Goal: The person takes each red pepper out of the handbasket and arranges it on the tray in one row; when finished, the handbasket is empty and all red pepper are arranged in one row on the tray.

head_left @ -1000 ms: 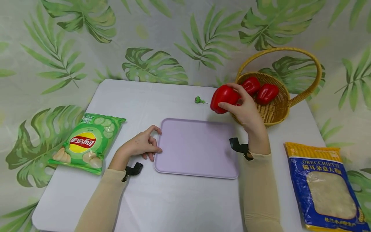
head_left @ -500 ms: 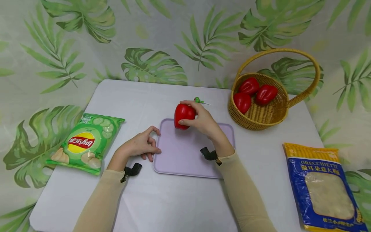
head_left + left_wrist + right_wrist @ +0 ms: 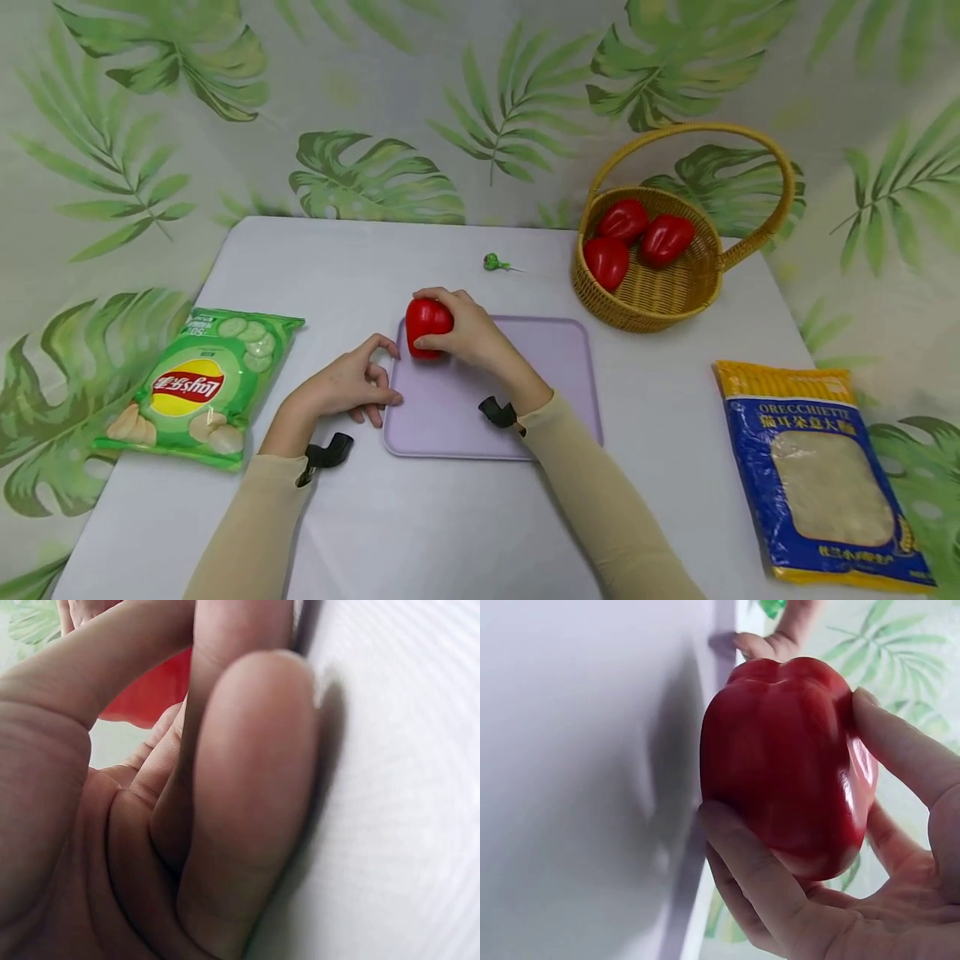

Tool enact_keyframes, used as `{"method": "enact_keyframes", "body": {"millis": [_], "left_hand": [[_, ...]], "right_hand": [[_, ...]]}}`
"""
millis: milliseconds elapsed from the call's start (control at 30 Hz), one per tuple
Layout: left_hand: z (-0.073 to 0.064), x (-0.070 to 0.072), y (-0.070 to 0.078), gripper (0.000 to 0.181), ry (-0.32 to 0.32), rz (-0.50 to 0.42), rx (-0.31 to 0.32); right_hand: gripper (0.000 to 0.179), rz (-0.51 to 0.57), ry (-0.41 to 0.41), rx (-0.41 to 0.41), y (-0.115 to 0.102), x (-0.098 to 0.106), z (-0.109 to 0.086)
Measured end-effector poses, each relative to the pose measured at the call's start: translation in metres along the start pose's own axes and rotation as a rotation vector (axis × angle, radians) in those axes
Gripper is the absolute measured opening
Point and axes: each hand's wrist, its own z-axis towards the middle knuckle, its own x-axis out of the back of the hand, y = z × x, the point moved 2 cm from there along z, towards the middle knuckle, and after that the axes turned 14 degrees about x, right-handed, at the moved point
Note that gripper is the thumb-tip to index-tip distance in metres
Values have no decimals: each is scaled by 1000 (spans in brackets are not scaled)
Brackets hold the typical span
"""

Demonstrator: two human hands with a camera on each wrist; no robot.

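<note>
A red bell pepper (image 3: 427, 327) is gripped between the thumb and fingers of the right hand (image 3: 467, 335), close over the left back part of the lilac tray (image 3: 517, 383). In the right wrist view the red bell pepper (image 3: 784, 765) shows its lobed end, and its shadow falls on the tray. The left hand (image 3: 347, 385) rests on the table at the tray's left side, thumb and index fingertips right at the rim. Its other fingers are loosely curled against the white tabletop, as the left wrist view shows.
A wicker basket (image 3: 637, 312) with a tall handle, holding 3 red peppers, stands at the back right. A green wrapped lollipop (image 3: 492, 262) lies behind the tray. A green chip bag (image 3: 198, 387) lies at left, a blue and yellow pasta bag (image 3: 821, 475) at right.
The right hand has carried the red bell pepper from beside the basket leftward and down to the tray's left back part. The left hand stays at the rim; the head view has shifted slightly.
</note>
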Motion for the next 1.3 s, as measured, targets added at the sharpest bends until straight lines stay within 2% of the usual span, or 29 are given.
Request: {"method": "enact_keyframes", "body": {"millis": [300, 433, 867, 1067, 1300], "left_hand": [[1, -2, 1, 66, -3, -13, 6], [2, -3, 1, 66, -4, -18, 1], [6, -8, 2, 65, -7, -9, -19], [4, -7, -1, 65, 2, -2, -12], [-3, -3, -2, 62, 29, 14, -31]], "right_hand": [[64, -65, 6, 0, -1, -10, -1], [69, -78, 23, 3, 1, -11, -1], [77, -56, 36, 0, 11, -1, -8], [79, 0, 70, 26, 11, 24, -15], [82, 130, 234, 48, 10, 81, -32]]}}
